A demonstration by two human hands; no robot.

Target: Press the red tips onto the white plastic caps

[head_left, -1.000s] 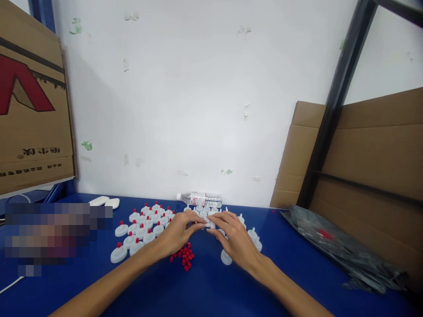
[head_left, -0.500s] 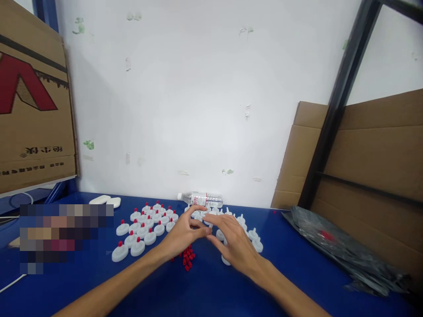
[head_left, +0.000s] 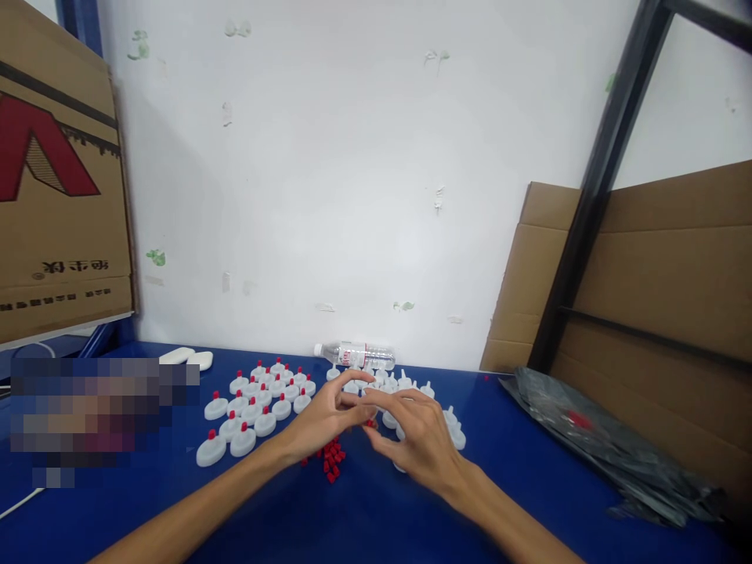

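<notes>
My left hand (head_left: 326, 411) and my right hand (head_left: 420, 427) meet fingertip to fingertip over the table's middle. A small red cap (head_left: 370, 424) shows at my right thumb tip, just under the left thumb. The left fingers are bent and closed, hiding most of what they hold. Beneath the hands lies a heap of loose red caps (head_left: 332, 458). White nozzle lids (head_left: 451, 427) without caps stand behind and beside my right hand, partly covered by it. On the left, several white lids with red tips (head_left: 243, 440) stand upright in rows.
A clear plastic bottle (head_left: 356, 355) lies along the white wall. Two white rounded objects (head_left: 186, 356) rest at the back left. Grey plastic bags (head_left: 605, 446) lie on the right, before cardboard (head_left: 663, 290). A large printed carton (head_left: 64, 180) stands left, above a blurred patch.
Both hands stay together at nearly the same spot, with the right fingers more bent. A red cap now shows between the thumbs. The view has shifted slightly.
</notes>
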